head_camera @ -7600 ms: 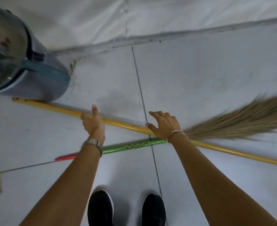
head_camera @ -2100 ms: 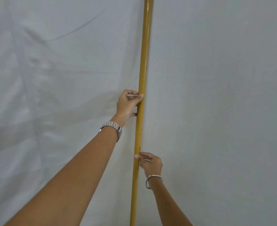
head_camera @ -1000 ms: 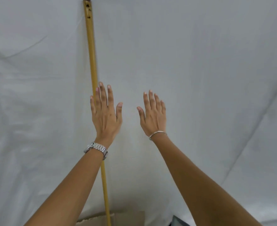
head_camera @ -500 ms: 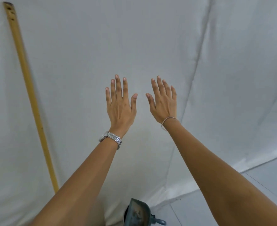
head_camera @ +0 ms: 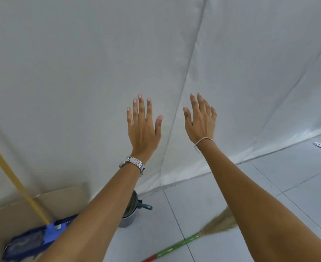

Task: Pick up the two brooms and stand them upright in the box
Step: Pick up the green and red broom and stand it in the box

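The yellow-handled broom (head_camera: pixel 14 178) stands in the cardboard box (head_camera: pixel 65 197) at lower left, its blue head (head_camera: pixel 33 239) down inside and its pole leaning up to the left. The straw broom (head_camera: pixel 176 246), with a green and red handle, lies on the floor tiles at lower centre; its bristles are partly hidden behind my right forearm. My left hand (head_camera: pixel 142 129) and my right hand (head_camera: pixel 201 123) are both raised in front of the white sheet, fingers spread, holding nothing.
A grey bin with a teal dustpan (head_camera: pixel 135 208) stands on the floor right of the box, partly behind my left forearm. A white fabric sheet (head_camera: pixel 80 72) hangs as a backdrop. Small scraps (head_camera: pixel 319 145) lie on the tiles at far right.
Both hands let go of the yellow pole and now stay open. The view has swung right and down, bringing the box, the bin and the straw broom on the floor into sight.
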{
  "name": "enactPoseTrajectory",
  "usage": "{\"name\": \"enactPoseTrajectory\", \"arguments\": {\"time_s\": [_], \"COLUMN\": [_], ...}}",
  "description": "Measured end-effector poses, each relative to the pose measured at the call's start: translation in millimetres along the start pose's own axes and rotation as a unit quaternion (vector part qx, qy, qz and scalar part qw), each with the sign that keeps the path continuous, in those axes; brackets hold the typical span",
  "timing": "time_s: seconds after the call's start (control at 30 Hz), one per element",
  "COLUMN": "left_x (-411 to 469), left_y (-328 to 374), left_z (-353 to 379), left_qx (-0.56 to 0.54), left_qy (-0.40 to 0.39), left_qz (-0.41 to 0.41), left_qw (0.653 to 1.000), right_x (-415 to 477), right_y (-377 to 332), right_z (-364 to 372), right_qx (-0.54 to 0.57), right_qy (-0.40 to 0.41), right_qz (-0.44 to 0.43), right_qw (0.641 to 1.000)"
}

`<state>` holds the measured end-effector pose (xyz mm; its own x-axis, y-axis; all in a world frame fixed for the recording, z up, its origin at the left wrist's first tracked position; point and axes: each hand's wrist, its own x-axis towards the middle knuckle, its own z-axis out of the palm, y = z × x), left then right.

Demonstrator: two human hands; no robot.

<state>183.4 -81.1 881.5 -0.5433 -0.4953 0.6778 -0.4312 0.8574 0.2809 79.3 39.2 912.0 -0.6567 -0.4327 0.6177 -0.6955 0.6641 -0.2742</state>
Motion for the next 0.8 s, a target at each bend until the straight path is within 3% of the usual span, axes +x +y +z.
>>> {"name": "enactPoseTrajectory", "arguments": {"time_s": [0.17, 0.37, 0.6, 0.8], "left_x": [-1.3, -21.4, -136.4, -290.0], "left_y": [15.7, 8.9, -8.8, -5.3], "left_z": [79.7, 189.9, 309.1, 408.5], "left_qx": [-0.016, -0.01, -0.003, 0.002], "left_qy": [-0.052, -0.114, -0.205, -0.283], "left_qz": [0.011, -0.026, -0.083, -0.2], "left_qw": [0.998, 0.993, 0.975, 0.938], "right_x": [-3.7, -8.2, -98.4, -214.1], "right_y": [57.5, 125.5, 216.5, 295.8], "right_z": [55.0, 137.2, 258.7, 372.9], "right_qx": [-0.071, -0.08, -0.044, 0.008], "right_qy": [-0.049, -0.146, -0.304, -0.415], "right_qz": [-0.013, -0.019, -0.035, -0.015], "right_qw": [0.996, 0.986, 0.951, 0.91]}}
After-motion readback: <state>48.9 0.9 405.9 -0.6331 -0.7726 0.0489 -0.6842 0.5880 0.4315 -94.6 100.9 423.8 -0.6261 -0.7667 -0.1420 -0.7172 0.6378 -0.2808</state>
